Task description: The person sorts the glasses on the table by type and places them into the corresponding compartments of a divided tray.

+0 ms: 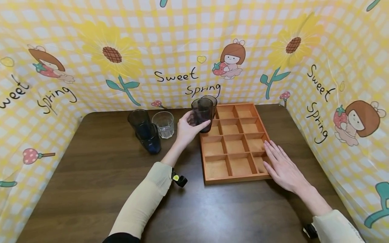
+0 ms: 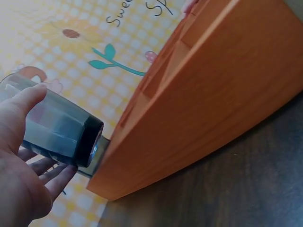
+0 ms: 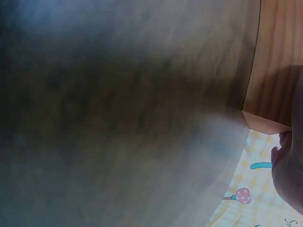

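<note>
My left hand (image 1: 186, 130) grips a dark tinted drinking glass (image 1: 203, 113), thumb on one side and fingers round the other. The glass is over the left side of a wooden compartment box (image 1: 235, 180). Behind it, partly hidden, a second dark glass (image 1: 211, 99) stands at the box's back left corner. In the left wrist view the held glass (image 2: 61, 125) overlaps the box's far end. My right hand (image 1: 284, 167) lies along the box's right side near the front, its fingers straight and touching the edge. The right wrist view shows only part of that hand (image 3: 289, 175).
Left of the box stand a clear glass (image 1: 164, 125) and two dark bluish glasses (image 1: 149, 140) that overlap in view. All are on a dark wooden table (image 1: 100, 162). A yellow checked cloth (image 1: 170, 40) hangs around the back and sides.
</note>
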Demonstrator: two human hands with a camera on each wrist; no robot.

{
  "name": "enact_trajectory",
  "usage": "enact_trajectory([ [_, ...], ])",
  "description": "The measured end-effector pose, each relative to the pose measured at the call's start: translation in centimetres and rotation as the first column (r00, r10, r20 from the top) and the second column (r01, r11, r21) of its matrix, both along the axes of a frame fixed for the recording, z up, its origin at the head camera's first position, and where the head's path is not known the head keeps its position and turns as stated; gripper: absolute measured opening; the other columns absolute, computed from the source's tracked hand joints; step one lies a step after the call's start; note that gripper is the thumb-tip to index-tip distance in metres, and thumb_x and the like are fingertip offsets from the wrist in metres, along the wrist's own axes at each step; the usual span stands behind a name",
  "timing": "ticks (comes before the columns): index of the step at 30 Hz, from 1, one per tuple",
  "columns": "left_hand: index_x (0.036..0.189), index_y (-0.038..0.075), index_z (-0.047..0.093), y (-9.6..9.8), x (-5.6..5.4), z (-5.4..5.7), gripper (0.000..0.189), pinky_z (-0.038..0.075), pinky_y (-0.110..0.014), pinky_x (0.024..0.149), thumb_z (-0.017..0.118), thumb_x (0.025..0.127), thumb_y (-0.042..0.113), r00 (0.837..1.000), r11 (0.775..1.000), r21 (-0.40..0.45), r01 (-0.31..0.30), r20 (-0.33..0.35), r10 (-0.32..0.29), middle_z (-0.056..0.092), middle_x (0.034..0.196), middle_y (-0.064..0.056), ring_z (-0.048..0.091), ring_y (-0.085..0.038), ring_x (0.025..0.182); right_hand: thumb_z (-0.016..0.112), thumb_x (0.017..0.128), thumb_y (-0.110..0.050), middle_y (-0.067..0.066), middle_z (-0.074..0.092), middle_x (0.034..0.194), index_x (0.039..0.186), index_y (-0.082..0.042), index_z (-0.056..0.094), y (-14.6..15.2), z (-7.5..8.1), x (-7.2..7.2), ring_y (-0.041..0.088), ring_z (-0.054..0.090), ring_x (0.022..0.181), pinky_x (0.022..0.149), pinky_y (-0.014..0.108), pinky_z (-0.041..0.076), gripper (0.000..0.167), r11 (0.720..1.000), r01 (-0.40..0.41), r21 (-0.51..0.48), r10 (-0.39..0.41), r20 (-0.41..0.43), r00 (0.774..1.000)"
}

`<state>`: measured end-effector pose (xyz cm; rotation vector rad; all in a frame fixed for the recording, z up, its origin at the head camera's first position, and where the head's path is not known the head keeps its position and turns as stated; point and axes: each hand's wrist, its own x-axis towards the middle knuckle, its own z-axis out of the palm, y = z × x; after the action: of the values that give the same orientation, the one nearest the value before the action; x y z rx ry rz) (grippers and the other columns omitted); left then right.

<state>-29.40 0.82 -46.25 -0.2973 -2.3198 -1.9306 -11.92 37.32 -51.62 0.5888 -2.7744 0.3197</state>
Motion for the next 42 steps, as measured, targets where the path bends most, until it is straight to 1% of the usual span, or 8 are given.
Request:
enact_trajectory([
  [3,0.135,0.005,0.069,0.3,0.0,-0.4,0.060,0.062,-0.030,0.090,0.096,0.085,0.024,1.000,1.000,-0.002,0.005,-0.018,-0.006,0.079,0.122,-0.019,0.078,-0.030,0.109,0.059,0.112,-0.024,0.027,0.040,0.174,0.167,0.007,0.035,-0.1,0.1,-0.2,0.033,0.023,0.172,0.140,0.026,-0.001,0.068,1.000,-0.001,-0.003,0.001,0.003,1.000],
  [12,0.138,0.005,0.067,1.5,0.0,-1.3,0.061,0.064,-0.048,0.099,0.095,0.087,0.022,0.997,0.999,-0.034,0.024,-0.067,-0.026,0.071,0.132,-0.020,0.077,-0.035,0.116,0.060,0.111,-0.024,0.028,0.039,0.174,0.168,0.006,0.034,-0.2,0.2,0.0,0.036,0.026,0.170,0.138,0.021,-0.004,0.069,1.000,0.006,-0.003,-0.006,0.031,0.999],
  [15,0.139,0.005,0.067,1.9,-0.2,-1.6,0.063,0.065,-0.049,0.098,0.095,0.087,0.024,0.996,0.998,-0.048,0.028,-0.078,-0.032,0.066,0.133,-0.019,0.077,-0.036,0.115,0.061,0.111,-0.024,0.028,0.040,0.173,0.168,0.006,0.035,-0.1,0.3,0.0,0.036,0.026,0.170,0.138,0.022,-0.003,0.070,1.000,0.003,-0.006,-0.003,0.026,1.000],
  [19,0.141,0.005,0.067,2.0,-0.4,-2.6,0.067,0.064,-0.051,0.100,0.096,0.086,0.027,0.994,0.997,-0.078,0.019,-0.102,-0.027,0.068,0.132,-0.019,0.074,-0.036,0.117,0.063,0.110,-0.025,0.029,0.041,0.172,0.166,0.008,0.037,-0.2,0.3,0.2,0.038,0.028,0.169,0.139,0.024,-0.001,0.070,1.000,-0.012,-0.015,0.012,0.013,1.000],
  [22,0.146,0.006,0.066,1.8,-0.2,-3.1,0.073,0.059,-0.053,0.104,0.097,0.085,0.032,0.995,0.992,-0.127,0.000,-0.098,-0.012,0.069,0.136,-0.018,0.068,-0.036,0.122,0.063,0.110,-0.025,0.030,0.041,0.172,0.165,0.009,0.038,-0.3,0.1,0.5,0.038,0.028,0.169,0.139,0.024,-0.001,0.069,1.000,-0.020,-0.011,0.020,-0.002,1.000],
  [26,0.147,0.009,0.066,1.8,-0.1,-3.3,0.075,0.053,-0.055,0.103,0.096,0.085,0.038,0.996,0.983,-0.181,-0.016,-0.085,0.001,0.069,0.134,-0.017,0.061,-0.036,0.121,0.063,0.110,-0.024,0.031,0.042,0.171,0.164,0.011,0.039,-0.3,-0.1,0.7,0.036,0.025,0.171,0.139,0.025,-0.001,0.068,1.000,-0.021,0.001,0.021,-0.024,0.999],
  [34,0.141,0.012,0.071,1.6,0.0,-4.1,0.067,0.050,-0.056,0.110,0.097,0.084,0.038,0.996,0.983,-0.183,-0.027,-0.085,0.012,0.073,0.132,-0.014,0.057,-0.034,0.128,0.061,0.110,-0.021,0.032,0.045,0.169,0.162,0.011,0.042,-0.8,-0.2,0.9,0.039,0.032,0.167,0.139,0.023,-0.001,0.064,1.000,-0.013,0.012,0.013,-0.062,0.998],
  [42,0.145,0.009,0.069,1.7,0.2,-5.0,0.074,0.049,-0.056,0.112,0.097,0.083,0.039,0.996,0.979,-0.201,-0.031,-0.086,0.014,0.066,0.138,-0.016,0.052,-0.035,0.133,0.059,0.110,-0.021,0.031,0.044,0.169,0.161,0.012,0.044,-1.0,-0.2,1.1,0.042,0.036,0.164,0.138,0.020,-0.002,0.062,1.000,-0.006,0.021,0.007,-0.075,0.997],
])
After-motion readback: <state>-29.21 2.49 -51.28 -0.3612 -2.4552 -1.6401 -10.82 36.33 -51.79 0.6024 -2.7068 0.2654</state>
